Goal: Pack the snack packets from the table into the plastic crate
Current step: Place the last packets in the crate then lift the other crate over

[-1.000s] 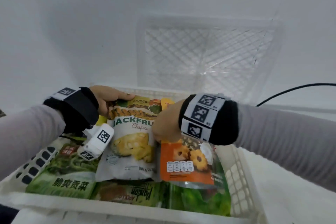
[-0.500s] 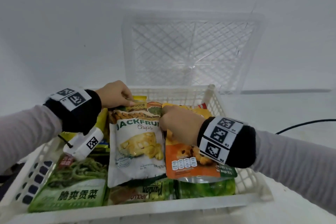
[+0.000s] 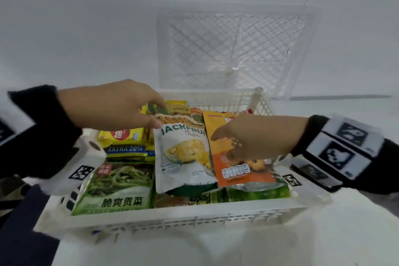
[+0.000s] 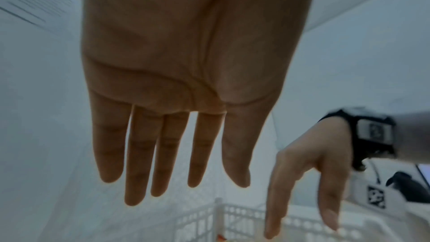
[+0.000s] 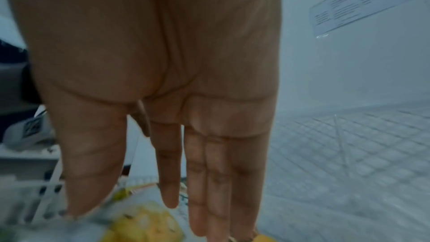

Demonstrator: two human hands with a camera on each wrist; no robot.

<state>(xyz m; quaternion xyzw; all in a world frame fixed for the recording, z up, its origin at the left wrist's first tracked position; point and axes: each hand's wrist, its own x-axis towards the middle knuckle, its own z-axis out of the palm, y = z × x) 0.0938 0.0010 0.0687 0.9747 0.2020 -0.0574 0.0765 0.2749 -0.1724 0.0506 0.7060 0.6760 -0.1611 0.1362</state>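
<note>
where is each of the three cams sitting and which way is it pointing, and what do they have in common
Head: worn on the head, facing forward and down into the white crate of snack packets; shows both sleeves, left hand and right hand.
Left wrist: on the left wrist, looking along the open left hand to its straight fingers; the right hand shows too.
Right wrist: on the right wrist, looking along the open right hand down at the jackfruit chips packet.
Shared: both wrist views catch the crate's perforated wall; head and left wrist both show both hands.

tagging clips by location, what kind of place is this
Probably a plain indoor recording setup, not a shop: a bare white table against a blank white wall, with only a white plastic crate of snack packets and its latticed lid.
</note>
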